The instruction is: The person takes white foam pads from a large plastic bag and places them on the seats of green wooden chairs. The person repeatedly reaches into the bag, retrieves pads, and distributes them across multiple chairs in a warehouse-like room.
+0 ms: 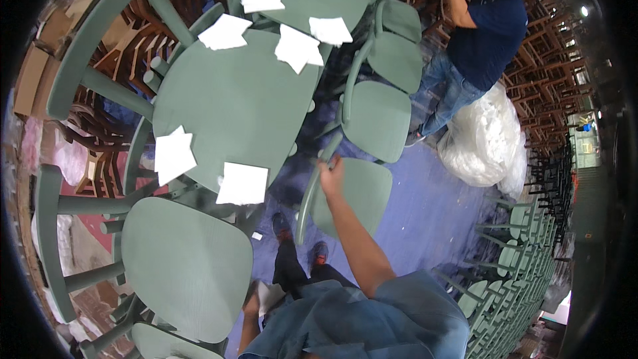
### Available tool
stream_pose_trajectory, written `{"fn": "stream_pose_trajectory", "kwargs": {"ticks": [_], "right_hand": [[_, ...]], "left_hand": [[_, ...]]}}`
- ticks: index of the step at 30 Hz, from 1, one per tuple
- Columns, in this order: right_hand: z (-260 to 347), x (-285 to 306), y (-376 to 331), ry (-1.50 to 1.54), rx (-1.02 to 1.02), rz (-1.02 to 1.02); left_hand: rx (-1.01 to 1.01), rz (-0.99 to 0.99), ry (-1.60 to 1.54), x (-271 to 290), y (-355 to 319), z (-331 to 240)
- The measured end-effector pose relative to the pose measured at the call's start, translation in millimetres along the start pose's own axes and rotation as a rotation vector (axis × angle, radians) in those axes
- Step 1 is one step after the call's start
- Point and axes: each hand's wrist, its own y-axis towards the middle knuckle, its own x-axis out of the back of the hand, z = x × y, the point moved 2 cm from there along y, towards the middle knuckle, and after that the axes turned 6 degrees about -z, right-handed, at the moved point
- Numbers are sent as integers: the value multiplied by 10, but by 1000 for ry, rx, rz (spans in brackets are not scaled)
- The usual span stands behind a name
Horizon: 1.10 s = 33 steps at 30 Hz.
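Note:
My right hand (pixel 331 176) is closed round the curved back rail of a green chair (pixel 362 194) standing just ahead of me, to the right. At the lower edge my left hand (pixel 252 301) holds a folded white sheet (pixel 270 296), partly hidden by my shirt; whether it is cloth, paper or foam I cannot tell. Beside that hand is a green chair seat (pixel 187 262). Beyond it stands a green chair (pixel 232 96) with white folded sheets at its seat corners, such as one sheet (pixel 242 183) at the near edge.
More green chairs (pixel 377 119) stand in a row ahead. A person (pixel 488 33) in a dark shirt works at the far right, next to a large clear plastic bundle (pixel 484 136). Stacked brown chair frames (pixel 551 73) fill the right side, with rows of green chairs (pixel 512 259) nearer. The floor (pixel 425 189) is blue.

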Motion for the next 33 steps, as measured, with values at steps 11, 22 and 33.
{"fn": "stream_pose_trajectory", "kwargs": {"ticks": [11, 22, 33], "right_hand": [[2850, -1379, 1068, -594, 96, -113], [2368, -992, 656, 160, 445, 50], [-581, 1731, -795, 33, -595, -43]], "left_hand": [[-29, 120, -13, -246, 302, -123], [-42, 160, -28, -400, 373, -252], [-14, 184, -41, -421, 153, -282]]}}
